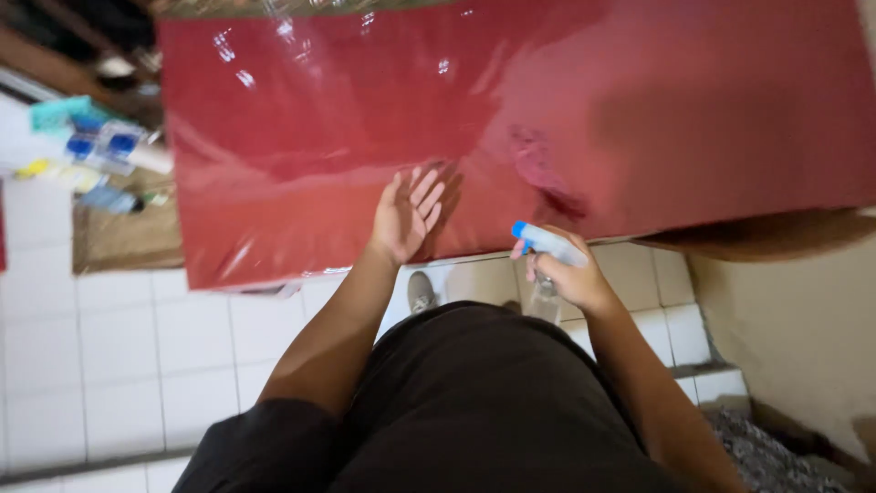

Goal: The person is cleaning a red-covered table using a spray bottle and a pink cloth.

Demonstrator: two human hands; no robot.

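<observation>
Spray bottle, clear with a white head and a blue nozzle, sits in the right hand, whose fingers wrap closed around its neck just off the near edge of a glossy red sheet. Beside it, the left hand rests flat on that sheet, fingers spread open. Below lies a white tiled floor, with a grey shoe between the arms. Small blue-and-white packages lie far left.

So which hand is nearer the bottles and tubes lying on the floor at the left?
Left. The left hand is spread over the glossy red sheet, closer to those bottles and tubes. The right hand holds a spray bottle farther right.
</observation>
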